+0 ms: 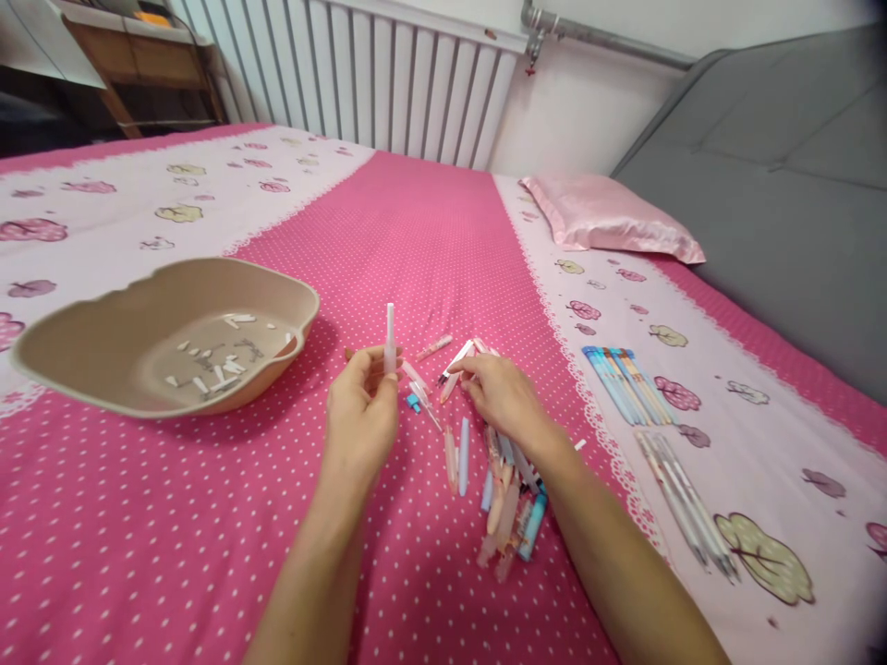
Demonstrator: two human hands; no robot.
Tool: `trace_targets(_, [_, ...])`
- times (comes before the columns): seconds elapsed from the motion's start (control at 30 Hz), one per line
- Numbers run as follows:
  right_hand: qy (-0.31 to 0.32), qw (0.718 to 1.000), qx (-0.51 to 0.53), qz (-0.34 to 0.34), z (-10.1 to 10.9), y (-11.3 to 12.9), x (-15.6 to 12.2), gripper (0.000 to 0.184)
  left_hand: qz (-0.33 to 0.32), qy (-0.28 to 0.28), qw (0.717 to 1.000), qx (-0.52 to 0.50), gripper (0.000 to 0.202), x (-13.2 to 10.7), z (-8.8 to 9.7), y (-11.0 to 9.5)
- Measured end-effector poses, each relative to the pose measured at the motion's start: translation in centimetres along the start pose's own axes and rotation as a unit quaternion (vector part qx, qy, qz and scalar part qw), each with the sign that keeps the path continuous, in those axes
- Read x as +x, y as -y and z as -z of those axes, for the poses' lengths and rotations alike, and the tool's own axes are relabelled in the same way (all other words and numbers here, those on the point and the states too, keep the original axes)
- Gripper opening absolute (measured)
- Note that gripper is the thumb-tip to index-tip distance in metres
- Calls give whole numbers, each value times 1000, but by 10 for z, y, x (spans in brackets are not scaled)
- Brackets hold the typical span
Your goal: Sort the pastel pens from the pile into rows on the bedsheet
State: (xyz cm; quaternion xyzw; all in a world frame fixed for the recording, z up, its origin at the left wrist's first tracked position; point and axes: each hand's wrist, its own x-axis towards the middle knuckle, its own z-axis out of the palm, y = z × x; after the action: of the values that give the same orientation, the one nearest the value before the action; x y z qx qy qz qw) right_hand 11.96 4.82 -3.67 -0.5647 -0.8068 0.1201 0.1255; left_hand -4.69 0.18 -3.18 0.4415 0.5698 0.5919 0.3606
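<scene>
My left hand (361,406) pinches a small white pen part (390,339) and holds it upright above the pink dotted bedspread (208,517). My right hand (500,392) reaches into a loose pile of pastel pens and pen parts (503,503), its fingertips closed on a pink-and-white pen (455,361) at the pile's far edge. More pen pieces (454,457) lie between the two hands.
A beige plastic basin (90,356) with several small white bits in it sits at the left. A row of blue pens (616,383) and a bundle of pale pens (683,503) lie at the right. A pink pillow (610,217) and grey headboard (783,185) stand beyond.
</scene>
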Motion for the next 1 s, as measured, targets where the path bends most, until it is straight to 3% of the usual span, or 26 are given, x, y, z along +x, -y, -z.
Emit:
trace_targets(0.27, [29, 999, 8, 34, -12, -6, 4, 30, 5, -38, 999, 10, 20, 2, 4, -1])
trace_targets(0.43, [11, 999, 12, 32, -8, -2, 2, 26, -1, -46, 999, 12, 19, 2, 5, -1])
trace_targets(0.7, [-18, 976, 65, 205, -18, 3, 3, 38, 5, -45, 999, -1, 19, 3, 4, -1])
trace_targets(1.0, [28, 980, 29, 196, -21, 10, -2, 39, 5, -71, 997, -14, 20, 3, 8, -1])
